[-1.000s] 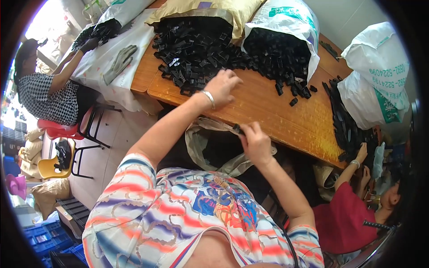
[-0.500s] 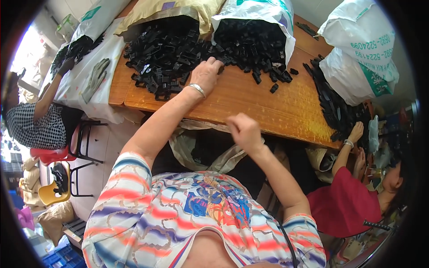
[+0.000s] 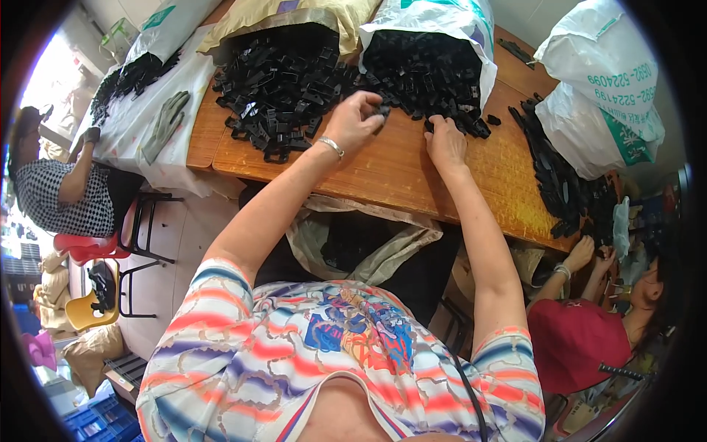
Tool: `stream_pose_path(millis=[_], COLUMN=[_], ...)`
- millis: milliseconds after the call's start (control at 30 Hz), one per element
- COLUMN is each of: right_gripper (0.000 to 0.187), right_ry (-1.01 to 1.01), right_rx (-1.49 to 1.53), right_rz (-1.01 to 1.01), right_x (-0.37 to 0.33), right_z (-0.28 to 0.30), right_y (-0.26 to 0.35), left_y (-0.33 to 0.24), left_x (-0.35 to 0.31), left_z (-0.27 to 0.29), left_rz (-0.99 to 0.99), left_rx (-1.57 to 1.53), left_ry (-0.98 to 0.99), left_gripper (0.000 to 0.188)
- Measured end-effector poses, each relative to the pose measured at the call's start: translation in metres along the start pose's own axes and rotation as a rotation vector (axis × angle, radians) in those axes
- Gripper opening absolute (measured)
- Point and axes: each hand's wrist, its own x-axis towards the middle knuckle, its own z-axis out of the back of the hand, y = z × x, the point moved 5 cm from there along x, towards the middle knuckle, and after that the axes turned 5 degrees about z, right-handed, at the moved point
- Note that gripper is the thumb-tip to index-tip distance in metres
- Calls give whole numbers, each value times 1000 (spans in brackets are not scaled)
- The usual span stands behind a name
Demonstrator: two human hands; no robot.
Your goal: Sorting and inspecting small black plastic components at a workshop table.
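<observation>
My left hand (image 3: 355,124) is raised over the table between two heaps, pinching a small black plastic part (image 3: 383,110) at its fingertips. To its right, my right hand (image 3: 445,144) reaches down to the near edge of the right heap of black parts (image 3: 420,70). Its fingers are curled on a black part there, mostly hidden by them. The left heap of black clip-like parts (image 3: 269,96) spills from a tan sack (image 3: 294,18). The right heap comes out of a white sack (image 3: 487,74).
The wooden table (image 3: 368,177) ends near me, above an open sack (image 3: 405,243). A grey glove (image 3: 166,127) lies on the left cloth. White bags (image 3: 589,132) and long black strips (image 3: 549,177) are at the right. A co-worker sits on each side.
My right hand has moved from the table's front edge forward to the right heap. My left hand has lifted off the parts and now holds a black part.
</observation>
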Motion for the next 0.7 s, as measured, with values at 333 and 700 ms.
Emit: stream_pose_path(millis=[333, 700], right_gripper=[26, 33], right_ry=[85, 137], right_rx=[230, 790], right_rz=[-62, -137], right_x=[-28, -39], right_z=[4, -15], right_y=[20, 29], left_y=[11, 16], left_x=[-15, -4], left_z=[-18, -29], left_rz=[-79, -139], left_rx=[211, 280], left_ry=[-71, -164], left_gripper=[28, 29])
